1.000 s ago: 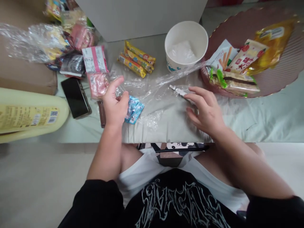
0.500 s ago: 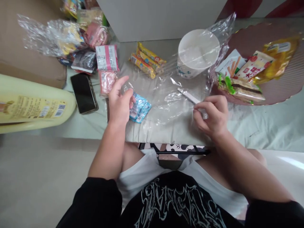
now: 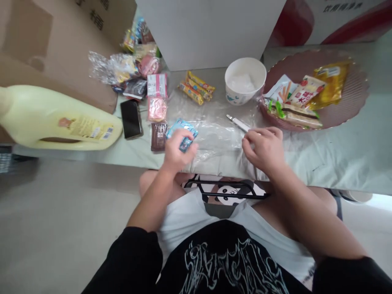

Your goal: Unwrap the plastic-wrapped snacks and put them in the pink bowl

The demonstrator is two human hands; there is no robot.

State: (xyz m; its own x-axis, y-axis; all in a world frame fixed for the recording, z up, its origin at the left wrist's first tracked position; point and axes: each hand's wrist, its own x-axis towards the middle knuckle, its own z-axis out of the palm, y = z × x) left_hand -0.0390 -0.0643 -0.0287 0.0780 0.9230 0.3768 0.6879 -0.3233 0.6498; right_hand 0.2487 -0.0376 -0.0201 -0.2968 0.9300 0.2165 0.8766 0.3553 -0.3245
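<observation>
My right hand (image 3: pixel 263 148) is closed around a slim white utility knife (image 3: pixel 238 123), its metal tip pointing up and left over a clear plastic sheet (image 3: pixel 216 136). My left hand (image 3: pixel 178 152), slightly blurred, hovers over the near edge of the blue snack packets (image 3: pixel 183 125). Its thumb and forefinger are apart, with blue wrapping showing between them. Left of that hand lie a brown packet (image 3: pixel 159 136) and a pink packet (image 3: pixel 157 108). Yellow snack bars (image 3: pixel 196 88) rest beyond the sheet, beside a white paper tub (image 3: pixel 243 98).
A pink ribbed tray (image 3: pixel 352 102) holding several snacks stands at the right. On the left are a phone (image 3: pixel 131 119), a big yellow bottle (image 3: pixel 70 118), a cardboard box (image 3: pixel 67 53) and a heap of wrapped snacks (image 3: pixel 143 65). A white box (image 3: pixel 211 32) stands behind.
The clear plastic that stretched up across the tub now lies low on the table. My left hand has come down and right, from the pink packet to the blue packets. The view has shifted.
</observation>
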